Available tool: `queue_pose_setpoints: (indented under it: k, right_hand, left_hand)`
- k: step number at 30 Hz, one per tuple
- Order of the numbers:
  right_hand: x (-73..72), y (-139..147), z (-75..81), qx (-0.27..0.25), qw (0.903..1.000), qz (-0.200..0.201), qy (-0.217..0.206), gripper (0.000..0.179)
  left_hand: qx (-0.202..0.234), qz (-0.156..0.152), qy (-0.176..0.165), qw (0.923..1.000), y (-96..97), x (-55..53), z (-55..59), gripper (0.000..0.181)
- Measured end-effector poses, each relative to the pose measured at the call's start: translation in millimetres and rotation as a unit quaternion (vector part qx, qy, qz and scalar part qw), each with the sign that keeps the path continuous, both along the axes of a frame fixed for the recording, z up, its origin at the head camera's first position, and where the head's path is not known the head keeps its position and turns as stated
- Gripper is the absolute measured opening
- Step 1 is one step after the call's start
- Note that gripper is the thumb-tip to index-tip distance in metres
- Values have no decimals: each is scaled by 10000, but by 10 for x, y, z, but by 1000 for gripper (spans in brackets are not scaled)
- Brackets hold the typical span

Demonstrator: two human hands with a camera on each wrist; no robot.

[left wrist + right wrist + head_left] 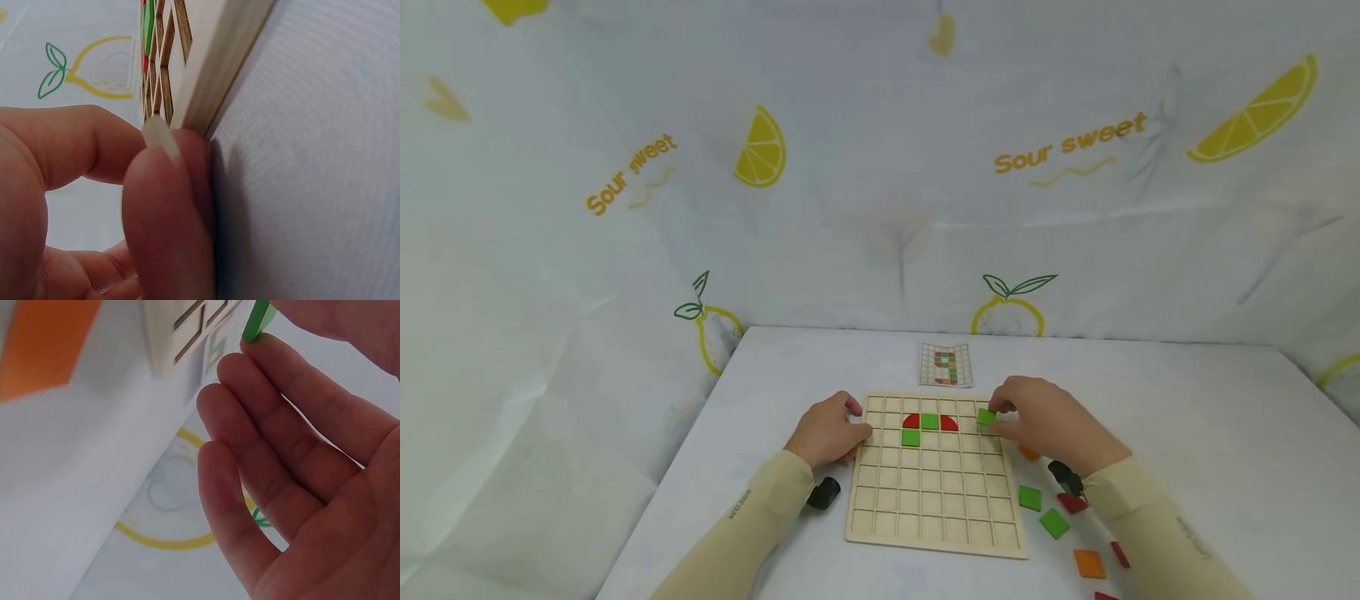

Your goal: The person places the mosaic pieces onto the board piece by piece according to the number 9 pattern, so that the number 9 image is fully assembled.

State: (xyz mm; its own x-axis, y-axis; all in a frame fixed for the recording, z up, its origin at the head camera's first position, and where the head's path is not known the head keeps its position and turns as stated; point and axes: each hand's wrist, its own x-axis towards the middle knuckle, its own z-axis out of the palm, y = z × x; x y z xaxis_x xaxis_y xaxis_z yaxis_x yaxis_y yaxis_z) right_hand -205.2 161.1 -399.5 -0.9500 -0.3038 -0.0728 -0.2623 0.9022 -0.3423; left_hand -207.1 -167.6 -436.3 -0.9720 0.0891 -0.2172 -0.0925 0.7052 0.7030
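Note:
A wooden grid board lies flat on the white table. Its upper rows hold a red rounded tile and another to its left, with two green square tiles among them. At the board's left edge, my left hand grips the rim between thumb and fingers; the left wrist view has the thumb against the board's side. Between thumb and index finger, my right hand pinches a green square tile over the upper right corner. Its other fingers extend in the right wrist view.
Behind the board lies a pattern card. Loose tiles are scattered right of the board: green squares, an orange square and red pieces, partly under the right forearm. A lemon-print cloth hangs behind the table.

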Motion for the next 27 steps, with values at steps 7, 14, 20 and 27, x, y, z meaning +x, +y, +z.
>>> queue_pose_setpoints:
  k: [7, 14, 20, 27]
  right_hand:
    - [-28, -225, -56, -43, 9997, 222, -20, 17]
    - [-3, -384, -117, 31, 9990, 437, 112, 16]
    - [27, -458, -155, 227, 9968, 681, 362, 12]
    - [24, -463, -194, 260, 9951, 799, 520, 8]
  left_hand:
    - [-26, -13, -44, 10000, 10, -12, -6, 30]
    - [-99, 37, -53, 9999, -5, -21, -21, 30]
    - [-67, 6, -1, 10000, -6, -20, -29, 31]
    - [-129, -8, 21, 9999, 8, -26, -26, 31]
